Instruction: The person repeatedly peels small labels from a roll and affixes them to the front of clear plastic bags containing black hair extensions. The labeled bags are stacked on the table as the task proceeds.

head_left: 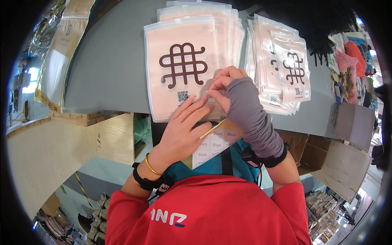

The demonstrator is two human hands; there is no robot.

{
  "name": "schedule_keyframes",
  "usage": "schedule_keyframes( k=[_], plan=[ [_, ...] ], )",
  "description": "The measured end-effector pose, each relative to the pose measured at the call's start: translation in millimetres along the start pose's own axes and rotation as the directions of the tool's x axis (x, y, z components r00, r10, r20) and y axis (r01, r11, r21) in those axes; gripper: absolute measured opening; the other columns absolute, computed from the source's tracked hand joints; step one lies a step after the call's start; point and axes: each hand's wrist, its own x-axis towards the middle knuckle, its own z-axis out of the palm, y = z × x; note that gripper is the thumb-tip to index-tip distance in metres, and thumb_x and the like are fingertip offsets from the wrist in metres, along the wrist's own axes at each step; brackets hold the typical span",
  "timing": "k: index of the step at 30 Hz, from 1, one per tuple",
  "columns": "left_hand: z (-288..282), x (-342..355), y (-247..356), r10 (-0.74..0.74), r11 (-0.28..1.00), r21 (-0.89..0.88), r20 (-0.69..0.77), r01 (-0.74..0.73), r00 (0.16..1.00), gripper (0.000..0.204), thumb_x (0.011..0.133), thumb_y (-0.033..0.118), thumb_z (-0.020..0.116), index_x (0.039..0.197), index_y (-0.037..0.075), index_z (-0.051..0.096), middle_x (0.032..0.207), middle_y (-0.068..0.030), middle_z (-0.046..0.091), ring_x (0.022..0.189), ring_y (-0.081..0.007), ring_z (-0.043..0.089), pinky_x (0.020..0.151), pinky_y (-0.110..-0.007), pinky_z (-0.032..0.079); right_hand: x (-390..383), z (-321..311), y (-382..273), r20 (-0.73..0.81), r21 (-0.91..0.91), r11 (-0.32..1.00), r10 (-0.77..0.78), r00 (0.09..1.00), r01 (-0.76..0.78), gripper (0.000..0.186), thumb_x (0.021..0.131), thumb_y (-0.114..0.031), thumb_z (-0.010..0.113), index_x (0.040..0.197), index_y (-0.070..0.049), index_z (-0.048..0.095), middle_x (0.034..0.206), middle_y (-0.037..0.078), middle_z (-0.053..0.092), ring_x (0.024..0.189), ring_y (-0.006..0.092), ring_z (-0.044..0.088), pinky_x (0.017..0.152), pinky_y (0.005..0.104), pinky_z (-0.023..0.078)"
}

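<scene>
My left hand (pixel 183 126) lies with fingers stretched over the lower part of a pale pink zip bag (pixel 181 65) with a dark looped emblem, atop a stack. Its thumb touches a sheet of printed square labels (pixel 210 153) with a yellow edge, below the bags. My right hand (pixel 232 90), in a grey sleeve, pinches at that bag beside the small printed code; what is between the fingertips is too small to make out. A second stack of similar bags (pixel 292 69) lies to the right.
Both stacks rest on a grey table (pixel 106 53). A long gold-edged bag (pixel 61 49) is at the left, black fibrous material (pixel 326 16) at the back right. Wooden boards and boxes (pixel 53 159) stand below, and colourful bagged goods (pixel 351 61) at the far right.
</scene>
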Motion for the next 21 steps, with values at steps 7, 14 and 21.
schedule_keyframes(
  k=[7,14,21],
  plan=[
    [4,-2,-7,-0.016,0.997,-0.073,-0.023,0.015,1.0,0.014,0.085,0.008,0.079,0.092,0.006,0.066,0.122,-0.0119,0.071,0.132,-0.0338,0.064,0.12,-0.054,0.042,14,0,0,-0.241,-0.213,0.973,0.033,0.97,-0.086,0.033,0.08,-0.032,0.088,0.087,-0.004,0.072,0.108,0.014,0.062,0.104,0.0345,0.059,0.089,0.0445,0.051],
    [-10,2,-2,-0.137,0.925,-0.362,-0.03,0.117,0.99,0.006,0.098,0.004,0.066,0.099,-0.001,0.068,0.111,-0.0143,0.073,0.115,-0.035,0.068,0.107,-0.048,0.049,13,-1,16,-0.242,-0.02,0.992,0.114,0.964,-0.122,0.029,0.095,-0.03,0.076,0.091,-0.001,0.073,0.097,0.016,0.068,0.092,0.0334,0.066,0.083,0.0431,0.054],
    [-17,10,32,-0.585,0.398,-0.77,0.206,0.5,0.784,0.049,0.117,0.031,0.038,0.114,-0.005,0.071,0.108,-0.0092,0.073,0.098,-0.0131,0.062,0.089,-0.031,0.049,3,-93,132,-0.304,0.075,0.941,0.336,0.892,-0.329,0.032,0.102,-0.032,0.071,0.103,-0.001,0.073,0.091,0.017,0.072,0.085,0.0289,0.068,0.077,0.0408,0.054]
  ],
)
